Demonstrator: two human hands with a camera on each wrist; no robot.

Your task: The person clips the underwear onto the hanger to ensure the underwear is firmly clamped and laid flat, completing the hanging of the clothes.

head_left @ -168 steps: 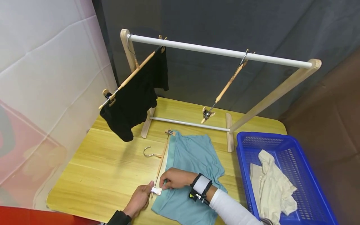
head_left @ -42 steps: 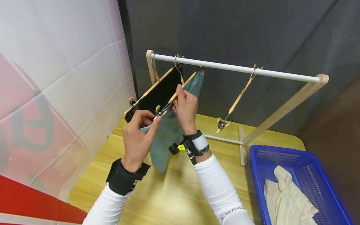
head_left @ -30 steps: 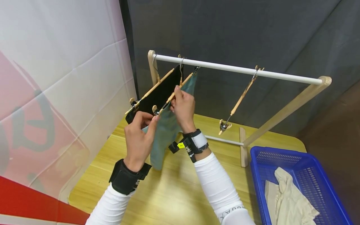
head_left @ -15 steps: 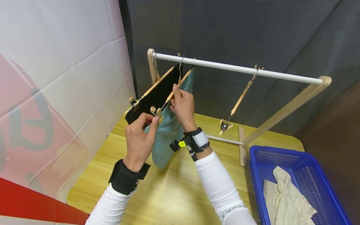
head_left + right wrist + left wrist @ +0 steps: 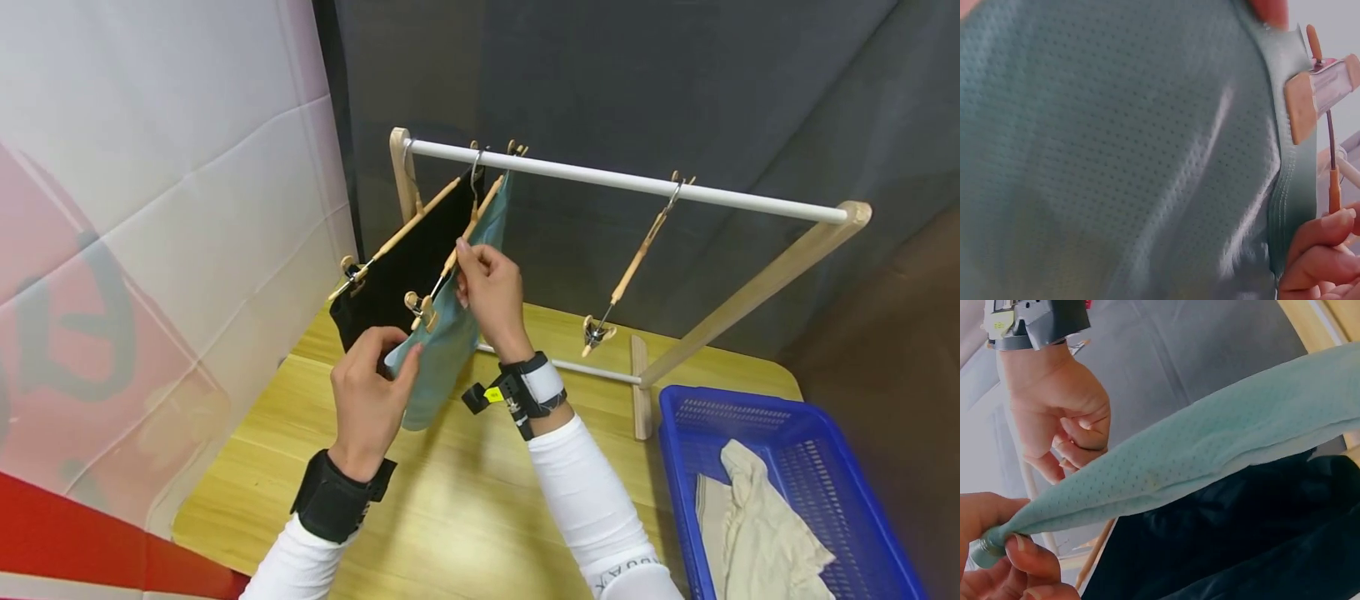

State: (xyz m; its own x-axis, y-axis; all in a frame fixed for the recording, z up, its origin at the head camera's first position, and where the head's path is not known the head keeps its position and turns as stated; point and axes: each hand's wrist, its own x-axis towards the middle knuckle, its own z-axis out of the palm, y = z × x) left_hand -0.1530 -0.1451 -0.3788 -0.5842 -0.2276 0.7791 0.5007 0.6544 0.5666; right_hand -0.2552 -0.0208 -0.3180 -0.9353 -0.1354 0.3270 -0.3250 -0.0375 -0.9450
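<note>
Teal boxer briefs [image 5: 433, 387] hang clipped by the waistband to a wooden clip hanger [image 5: 490, 197], whose hook is over the white rail [image 5: 585, 172]. My right hand [image 5: 495, 292] pinches the hanger's bar between thumb and fingers. With thumb and fingertips, my left hand [image 5: 367, 396] pinches the front end of the waistband, just below the near clip [image 5: 427, 312]. In the right wrist view that clip [image 5: 1301, 109] grips the waistband. The left wrist view shows the gathered waistband end between my left fingers [image 5: 1032, 556]. Black shorts [image 5: 401, 279] hang directly behind, on another hanger.
A bare clip hanger [image 5: 637, 254] hangs farther right on the rail. The wooden rack stands on a wood-grain table [image 5: 480, 517]. At the right, a blue basket [image 5: 675, 500] contains cream cloths [image 5: 765, 525]. A white curtain [image 5: 187, 208] borders the left.
The teal boxer briefs and their hanger went from the table up onto the rail. Lately my left fingers slid from the near clip down to the waistband end; my right hand stays on the bar.
</note>
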